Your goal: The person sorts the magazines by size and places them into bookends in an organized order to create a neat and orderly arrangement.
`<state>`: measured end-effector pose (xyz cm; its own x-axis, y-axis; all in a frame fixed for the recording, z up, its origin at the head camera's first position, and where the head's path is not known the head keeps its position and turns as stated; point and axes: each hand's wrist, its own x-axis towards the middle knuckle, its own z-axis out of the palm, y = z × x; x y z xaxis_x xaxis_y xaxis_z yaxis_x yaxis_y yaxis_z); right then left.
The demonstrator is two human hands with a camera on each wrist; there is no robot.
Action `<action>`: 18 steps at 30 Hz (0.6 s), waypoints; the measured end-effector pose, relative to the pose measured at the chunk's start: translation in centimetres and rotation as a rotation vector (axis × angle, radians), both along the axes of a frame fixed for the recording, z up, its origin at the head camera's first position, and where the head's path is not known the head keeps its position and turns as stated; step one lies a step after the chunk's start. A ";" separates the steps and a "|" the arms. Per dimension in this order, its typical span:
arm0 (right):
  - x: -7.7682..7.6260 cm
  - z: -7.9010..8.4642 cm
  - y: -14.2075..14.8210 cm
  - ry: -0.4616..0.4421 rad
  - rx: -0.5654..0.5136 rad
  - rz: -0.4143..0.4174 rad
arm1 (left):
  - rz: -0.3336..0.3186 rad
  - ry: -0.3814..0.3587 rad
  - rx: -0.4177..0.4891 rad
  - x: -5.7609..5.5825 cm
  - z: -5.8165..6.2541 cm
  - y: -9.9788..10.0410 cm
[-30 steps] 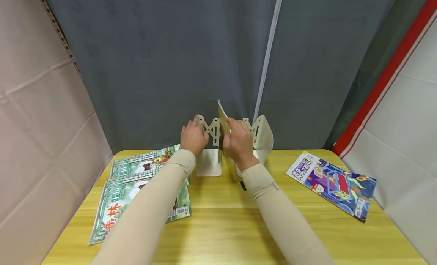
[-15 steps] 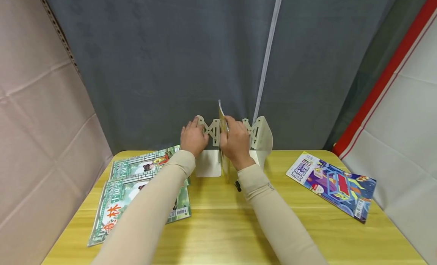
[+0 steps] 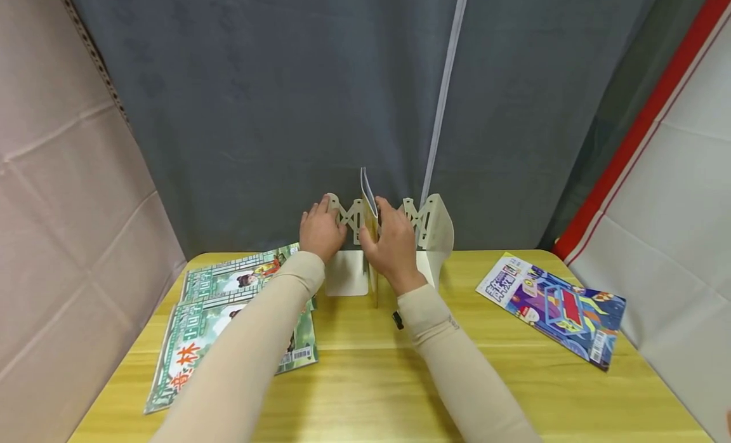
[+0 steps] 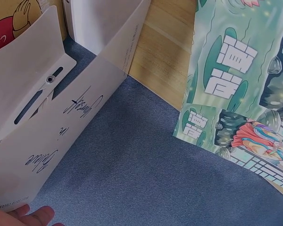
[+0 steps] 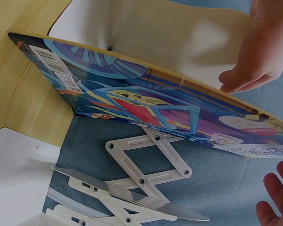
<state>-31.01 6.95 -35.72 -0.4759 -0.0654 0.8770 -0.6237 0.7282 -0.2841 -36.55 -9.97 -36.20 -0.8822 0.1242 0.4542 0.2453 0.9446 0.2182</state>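
Note:
A cream metal expanding bookend (image 3: 347,275) with crossed slats stands at the table's back edge. My left hand (image 3: 322,232) grips the top of its left end plate, whose handwriting-style lettering shows in the left wrist view. A thin magazine (image 3: 368,198) stands on edge between the bookend's plates. Its blue and purple illustrated cover (image 5: 146,106) faces right, and a yellowish side faces left. My right hand (image 3: 394,243) straddles it, thumb to the left and fingers (image 5: 276,188) to the right, spread apart from the cover.
Overlapping green magazines (image 3: 197,329) lie on the left of the wooden table (image 3: 354,379). Another purple magazine (image 3: 556,310) lies flat on the right. A dark curtain (image 3: 274,125) hangs close behind the bookend.
The standing magazine has come upright from a slant, its lower front corner moving left. My right hand has loosened its pinch and spread its fingers. My left hand stays on the end plate.

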 end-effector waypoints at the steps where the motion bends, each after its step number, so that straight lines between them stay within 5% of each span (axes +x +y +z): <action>1: 0.0 -0.1 0.0 0.000 -0.003 0.001 | 0.001 -0.002 -0.002 0.0 0.0 0.0; 8: 0.7 -0.4 0.6 -0.041 -0.013 0.005 | -0.002 -0.001 0.003 0.1 0.1 -0.2; 18: 2.1 -1.7 2.6 -0.090 0.105 -0.003 | -0.001 -0.014 0.017 0.1 0.1 -0.3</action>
<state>-28.95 9.55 -37.45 -0.5527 -0.1529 0.8192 -0.5968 0.7587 -0.2611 -36.48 -10.25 -36.10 -0.8885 0.1176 0.4435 0.2432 0.9404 0.2378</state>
